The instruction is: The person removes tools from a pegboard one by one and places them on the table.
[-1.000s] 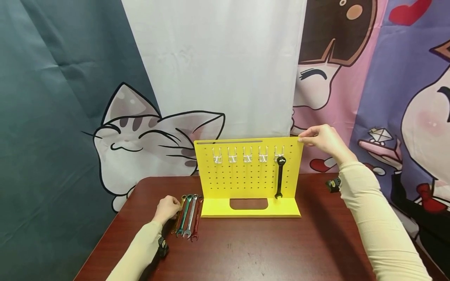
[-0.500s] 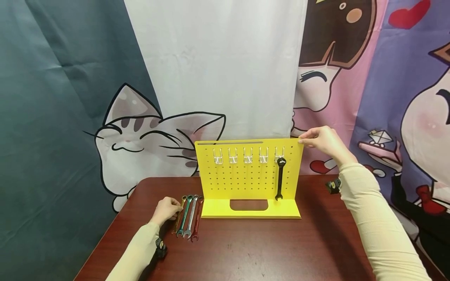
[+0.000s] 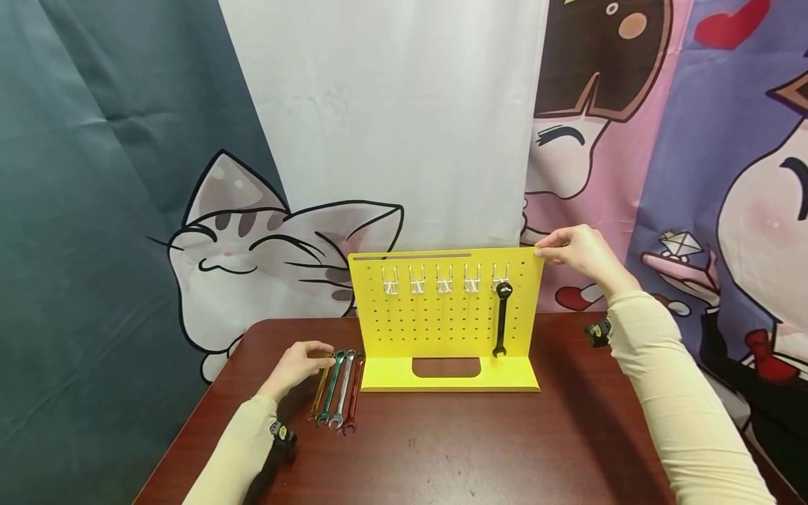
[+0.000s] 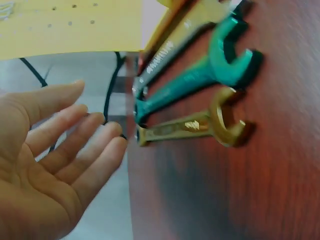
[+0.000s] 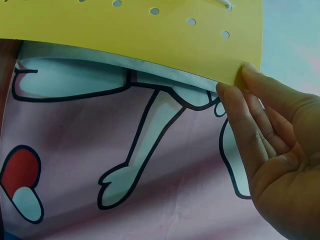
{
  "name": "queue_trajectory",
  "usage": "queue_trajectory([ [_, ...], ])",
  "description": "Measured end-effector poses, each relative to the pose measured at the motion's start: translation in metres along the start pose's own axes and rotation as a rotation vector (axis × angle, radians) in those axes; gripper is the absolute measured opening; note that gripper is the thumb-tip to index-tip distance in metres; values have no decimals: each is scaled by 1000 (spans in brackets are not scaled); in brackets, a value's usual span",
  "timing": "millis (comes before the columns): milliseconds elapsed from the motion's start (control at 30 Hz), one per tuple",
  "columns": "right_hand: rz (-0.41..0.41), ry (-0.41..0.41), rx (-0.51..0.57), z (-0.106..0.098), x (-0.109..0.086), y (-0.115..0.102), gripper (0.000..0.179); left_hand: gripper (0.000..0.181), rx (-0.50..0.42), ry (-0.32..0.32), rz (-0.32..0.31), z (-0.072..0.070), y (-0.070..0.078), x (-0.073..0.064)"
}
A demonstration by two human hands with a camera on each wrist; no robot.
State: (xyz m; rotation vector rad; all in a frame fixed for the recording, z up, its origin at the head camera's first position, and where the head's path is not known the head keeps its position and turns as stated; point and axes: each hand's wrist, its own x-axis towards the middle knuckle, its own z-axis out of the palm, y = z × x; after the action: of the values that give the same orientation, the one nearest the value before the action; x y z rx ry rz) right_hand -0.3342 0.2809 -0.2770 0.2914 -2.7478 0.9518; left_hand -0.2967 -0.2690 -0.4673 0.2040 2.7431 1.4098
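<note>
My left hand [image 3: 301, 366] hovers at the ring ends of several combination wrenches lying side by side on the table. In the left wrist view its fingers [image 4: 102, 155] extend loosely, holding nothing. Nearest to it is the gold wrench [image 4: 185, 129], then the green wrench [image 3: 331, 387], the silver wrench [image 3: 343, 389] and the red wrench [image 3: 354, 391]. My right hand [image 3: 587, 258] pinches the top right corner of the yellow pegboard [image 3: 442, 322] between thumb and fingertips. A black wrench [image 3: 502, 319] hangs from the rightmost hook of the board.
Several wire hooks [image 3: 445, 280] line the upper part of the pegboard. Its base, with a cut-out slot, rests on the dark red table [image 3: 454, 449]. A printed curtain [image 3: 410, 126] hangs behind the table.
My left hand has lifted off the gold wrench and its fingers have straightened over the ring ends. The right hand stays on the board's corner.
</note>
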Motion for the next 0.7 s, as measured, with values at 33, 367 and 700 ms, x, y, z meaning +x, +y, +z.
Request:
queue_trajectory([
  [33,0,4,0,0,0,0,33,37,1,-8,12,0,2,0],
  [367,-7,6,-3,-1,-1,-1,31,40,-86,-52,92,2,37,-5],
  [700,-10,2,10,0,0,-1,32,41,-156,-43,99,16,38,5],
])
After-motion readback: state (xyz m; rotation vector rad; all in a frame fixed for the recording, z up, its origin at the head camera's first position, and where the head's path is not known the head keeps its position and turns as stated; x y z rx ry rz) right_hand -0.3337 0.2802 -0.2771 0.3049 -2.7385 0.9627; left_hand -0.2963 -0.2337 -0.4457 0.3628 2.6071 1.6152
